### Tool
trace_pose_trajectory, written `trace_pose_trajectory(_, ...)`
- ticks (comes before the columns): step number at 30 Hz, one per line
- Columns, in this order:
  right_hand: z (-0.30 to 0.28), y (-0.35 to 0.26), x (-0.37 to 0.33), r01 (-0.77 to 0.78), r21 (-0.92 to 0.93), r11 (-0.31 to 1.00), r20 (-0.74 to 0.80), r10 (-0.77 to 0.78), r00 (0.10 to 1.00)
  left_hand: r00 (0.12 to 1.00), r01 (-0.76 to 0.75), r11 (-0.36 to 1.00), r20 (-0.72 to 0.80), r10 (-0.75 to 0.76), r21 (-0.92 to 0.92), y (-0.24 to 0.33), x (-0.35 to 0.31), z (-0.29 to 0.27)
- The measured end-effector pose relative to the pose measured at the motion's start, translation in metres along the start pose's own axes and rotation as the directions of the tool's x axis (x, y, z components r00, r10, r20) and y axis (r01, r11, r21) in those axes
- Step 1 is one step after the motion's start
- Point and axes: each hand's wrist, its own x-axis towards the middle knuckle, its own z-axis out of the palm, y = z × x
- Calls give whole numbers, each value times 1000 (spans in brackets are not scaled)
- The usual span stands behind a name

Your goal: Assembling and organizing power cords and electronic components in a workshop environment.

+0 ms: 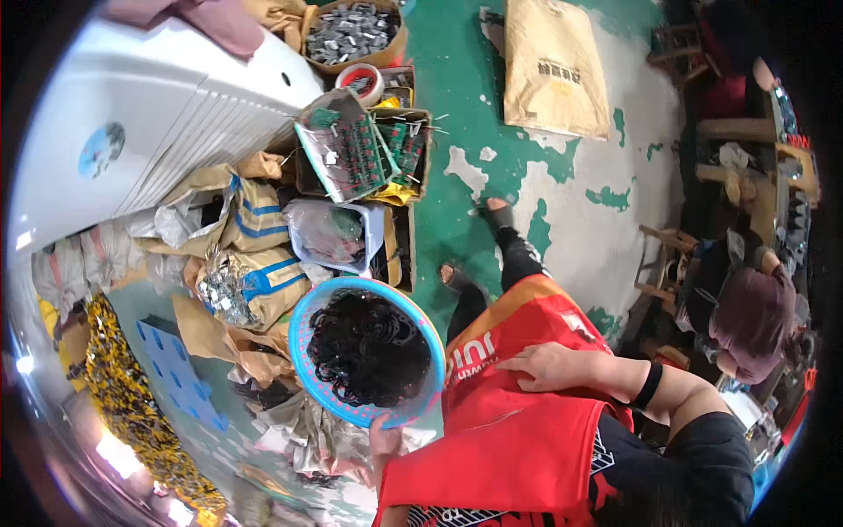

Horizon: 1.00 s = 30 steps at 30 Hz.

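Observation:
My left hand (384, 437) is closed on the near rim of a round blue plastic basket (303, 384) with pink dots near its edge. A tangled heap of thin black rings or loops (364, 347) fills much of it; their exact kind I cannot make out. My right hand (546, 365) rests against the red apron (518, 430) over my lap, fingers pointing left, with nothing visible in them. A black band circles the right forearm.
Beyond the basket stand a white tub (373, 237), a box of green circuit boards (347, 149) and a sack of grey metal parts (351, 35). A tan sack (558, 70) lies on the worn green floor. A person (755, 316) sits at the right near wooden stools.

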Motion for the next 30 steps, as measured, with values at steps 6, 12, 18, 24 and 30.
trace_pose_trajectory(6,-33,54,-37,99,83,992,-158,-85,984,962,5,992,-269,-39,-128,16,-9,72)
trace_pose_trajectory(12,-97,139,-98,40,238,970,-272,27,962,997,57,775,-83,-7,629,13,-38,190)
trace_pose_trajectory(18,-181,187,-160,84,569,818,-383,174,907,1000,24,807,-9,-24,589,1,-36,404)
trace_pose_trajectory(24,-207,234,-195,136,939,315,-291,523,801,768,-639,272,618,168,720,10,-9,537)
trace_pose_trajectory(30,-213,262,-211,129,990,52,-133,638,758,989,-27,900,145,-41,436,12,-2,600)
